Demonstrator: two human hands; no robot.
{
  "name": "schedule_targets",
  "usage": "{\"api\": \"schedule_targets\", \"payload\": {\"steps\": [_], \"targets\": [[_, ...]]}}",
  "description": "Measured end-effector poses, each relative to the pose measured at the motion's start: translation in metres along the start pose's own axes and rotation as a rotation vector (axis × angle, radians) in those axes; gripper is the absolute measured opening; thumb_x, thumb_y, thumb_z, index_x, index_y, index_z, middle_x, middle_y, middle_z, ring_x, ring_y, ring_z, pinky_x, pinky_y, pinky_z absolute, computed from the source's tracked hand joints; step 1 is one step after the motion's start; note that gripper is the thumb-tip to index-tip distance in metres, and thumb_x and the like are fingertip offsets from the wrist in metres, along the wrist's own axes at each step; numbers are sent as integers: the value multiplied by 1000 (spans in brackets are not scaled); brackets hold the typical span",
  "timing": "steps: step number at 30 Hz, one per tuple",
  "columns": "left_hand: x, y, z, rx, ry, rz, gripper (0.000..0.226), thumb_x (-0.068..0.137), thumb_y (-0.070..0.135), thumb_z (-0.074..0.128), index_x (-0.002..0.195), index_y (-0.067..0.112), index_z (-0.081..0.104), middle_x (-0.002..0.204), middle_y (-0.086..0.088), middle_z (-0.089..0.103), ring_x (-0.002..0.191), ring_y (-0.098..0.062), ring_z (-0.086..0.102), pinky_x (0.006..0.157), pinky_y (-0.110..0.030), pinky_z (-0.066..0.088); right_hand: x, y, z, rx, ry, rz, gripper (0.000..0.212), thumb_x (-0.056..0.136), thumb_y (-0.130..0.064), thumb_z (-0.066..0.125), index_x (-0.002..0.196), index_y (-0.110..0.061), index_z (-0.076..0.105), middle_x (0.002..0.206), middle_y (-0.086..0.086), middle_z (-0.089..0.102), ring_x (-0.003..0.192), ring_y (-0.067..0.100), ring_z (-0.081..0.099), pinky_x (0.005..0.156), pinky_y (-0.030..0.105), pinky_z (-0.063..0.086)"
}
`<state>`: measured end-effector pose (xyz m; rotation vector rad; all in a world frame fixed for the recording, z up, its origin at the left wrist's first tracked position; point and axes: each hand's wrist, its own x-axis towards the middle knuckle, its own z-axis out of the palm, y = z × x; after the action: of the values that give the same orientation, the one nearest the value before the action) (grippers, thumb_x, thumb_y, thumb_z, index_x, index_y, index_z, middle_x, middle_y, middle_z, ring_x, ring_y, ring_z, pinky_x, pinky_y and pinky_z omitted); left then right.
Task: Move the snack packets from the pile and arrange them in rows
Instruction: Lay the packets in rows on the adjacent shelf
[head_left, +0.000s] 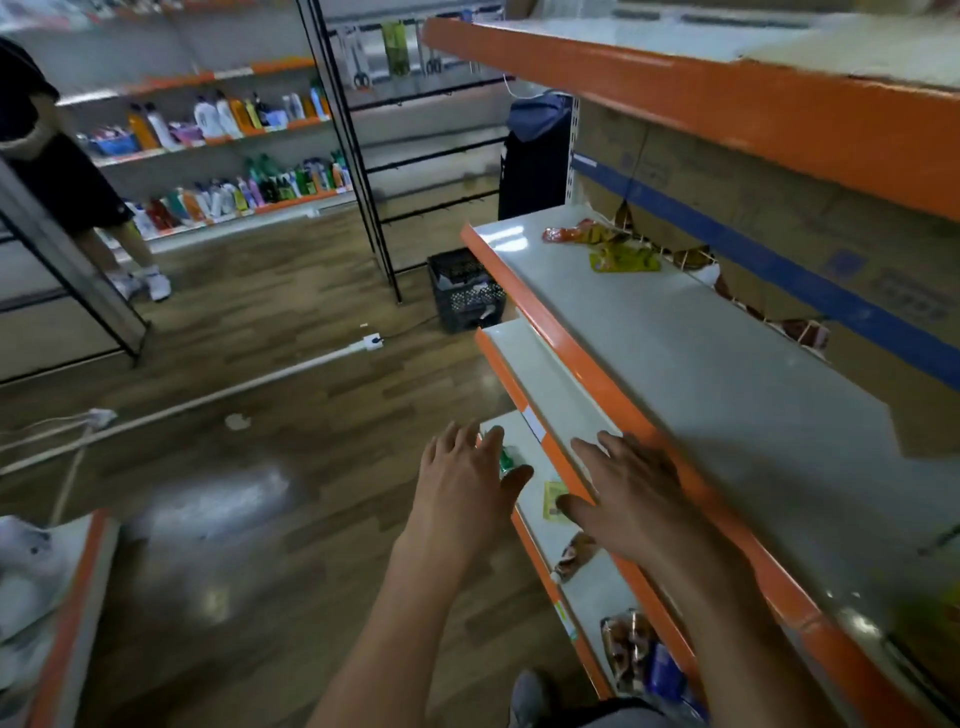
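My left hand (467, 483) and my right hand (631, 491) both reach forward with fingers spread, holding nothing. They hover over the lowest shelf (597, 592), where a green packet (506, 460) peeks out under my left fingers and a yellow packet (553, 500) lies between the hands. A brown packet (574, 556) and a mixed pile of packets (641, 660) lie nearer to me on that shelf. On the upper shelf (701, 364), at its far end, rest a red-orange packet (571, 233) and a yellow-green packet (623, 258).
Orange-edged shelves run along my right; cardboard boxes (779, 223) line the back of the upper shelf. A black crate (462, 291) sits on the wooden floor ahead. A person (62, 171) stands at far left by shelves of bottles (234, 156). A white cable strip (260, 379) crosses the floor.
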<state>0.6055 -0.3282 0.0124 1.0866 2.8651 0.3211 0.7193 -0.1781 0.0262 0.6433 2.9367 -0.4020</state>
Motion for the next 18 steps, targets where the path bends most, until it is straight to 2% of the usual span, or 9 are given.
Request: {"api": "schedule_targets", "payload": {"steps": [5, 10, 16, 18], "targets": [[82, -18, -4, -35, 24, 49, 52, 96, 54, 48, 140, 26, 46, 140, 1, 51, 135, -21, 41, 113, -39, 33, 80, 0, -23, 2, 64, 2, 67, 93, -57, 49, 149, -26, 33, 154, 3, 36, 143, 25, 30, 117, 44, 23], [135, -31, 5, -41, 15, 65, 51, 96, 55, 48, 134, 23, 51, 133, 1, 55, 127, -21, 46, 107, -37, 38, 127, 9, -29, 1, 34, 51, 67, 94, -57, 47, 151, -26, 30, 155, 0, 35, 143, 22, 30, 118, 45, 21], [201, -33, 22, -99, -83, 126, 60, 96, 58, 45, 146, 24, 42, 149, -4, 45, 141, -25, 37, 114, -44, 32, 175, 21, -33, 48, 2, 150, 68, 96, -54, 48, 153, -24, 27, 158, -1, 32, 145, 21, 30, 119, 41, 22], [226, -36, 26, -86, -115, 164, 62, 97, 58, 42, 147, 22, 40, 154, -7, 40, 144, -27, 32, 117, -45, 29, 192, 22, -33, 66, 11, 195, 65, 95, -53, 49, 151, -24, 31, 155, 0, 36, 142, 21, 34, 116, 38, 25]]}}
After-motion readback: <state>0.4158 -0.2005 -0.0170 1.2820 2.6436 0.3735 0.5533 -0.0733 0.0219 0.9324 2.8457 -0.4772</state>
